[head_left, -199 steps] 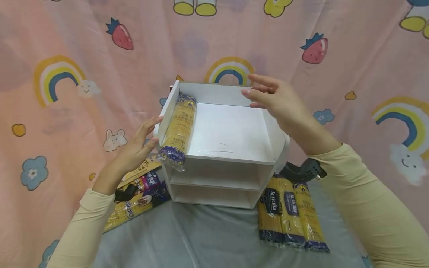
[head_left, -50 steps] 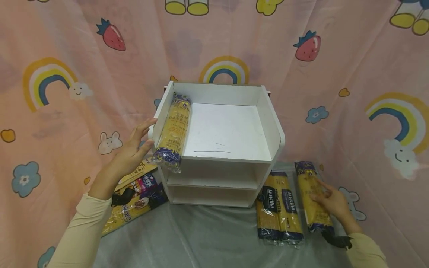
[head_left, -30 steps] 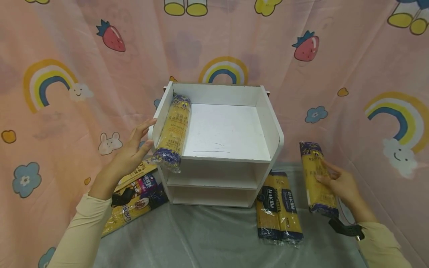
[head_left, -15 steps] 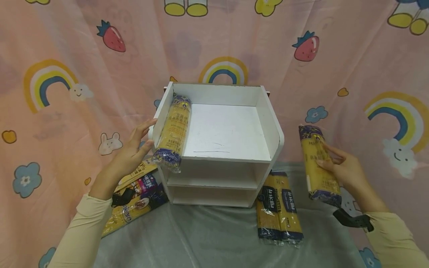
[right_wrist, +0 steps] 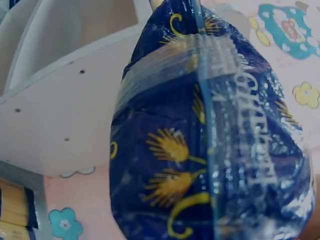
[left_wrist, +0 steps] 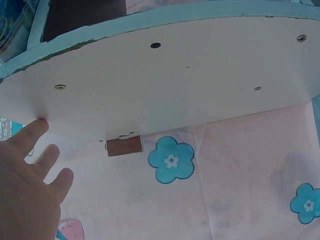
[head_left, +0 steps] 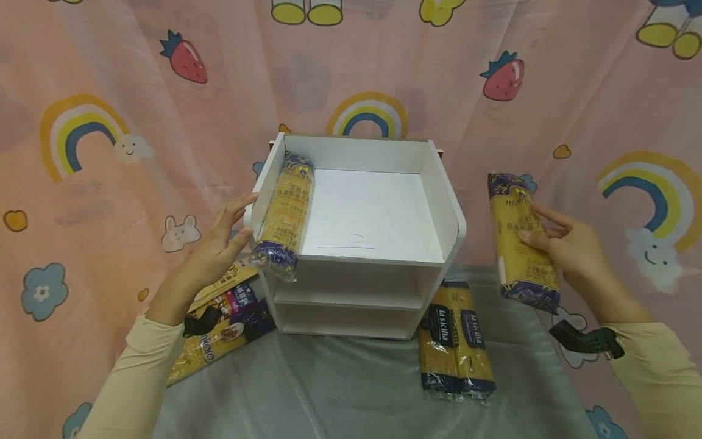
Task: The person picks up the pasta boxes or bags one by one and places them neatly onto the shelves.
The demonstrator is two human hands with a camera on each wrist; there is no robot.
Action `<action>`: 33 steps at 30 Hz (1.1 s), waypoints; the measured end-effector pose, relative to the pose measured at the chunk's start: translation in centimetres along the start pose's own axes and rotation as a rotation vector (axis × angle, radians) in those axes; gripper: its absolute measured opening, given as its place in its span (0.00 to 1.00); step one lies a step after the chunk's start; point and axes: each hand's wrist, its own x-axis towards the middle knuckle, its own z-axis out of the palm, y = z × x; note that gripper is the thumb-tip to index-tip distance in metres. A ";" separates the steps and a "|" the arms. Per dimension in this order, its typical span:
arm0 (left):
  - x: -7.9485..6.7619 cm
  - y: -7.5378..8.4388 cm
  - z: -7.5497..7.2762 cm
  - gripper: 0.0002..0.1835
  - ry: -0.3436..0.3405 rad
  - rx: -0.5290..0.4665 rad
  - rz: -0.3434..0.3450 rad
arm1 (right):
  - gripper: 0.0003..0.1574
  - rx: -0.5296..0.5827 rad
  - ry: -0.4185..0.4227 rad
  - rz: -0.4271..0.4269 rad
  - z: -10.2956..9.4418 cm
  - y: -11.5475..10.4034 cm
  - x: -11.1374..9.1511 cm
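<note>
The right hand, fingers pinching a yellow spaghetti packet, has raised it off the grey-covered table, so it now hangs free of two la sicilia packs, right of the white shelf that the left hand touches, fingers spread.

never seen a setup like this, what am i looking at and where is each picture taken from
No machine here, just a person's bare hands. The picture showing both comes from a camera on the head; the close-ups come from one on each wrist. The right hand holds up a yellow spaghetti pack; the left hand touches the side of a white shelf. Another spaghetti pack lies on its top level; two more packs lie on the grey cloth at right, others at left.
</note>
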 end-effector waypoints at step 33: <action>0.0 0.0 -0.1 0.30 -0.011 0.000 0.002 | 0.50 0.247 -0.058 -0.040 4.4 -13.2 -0.2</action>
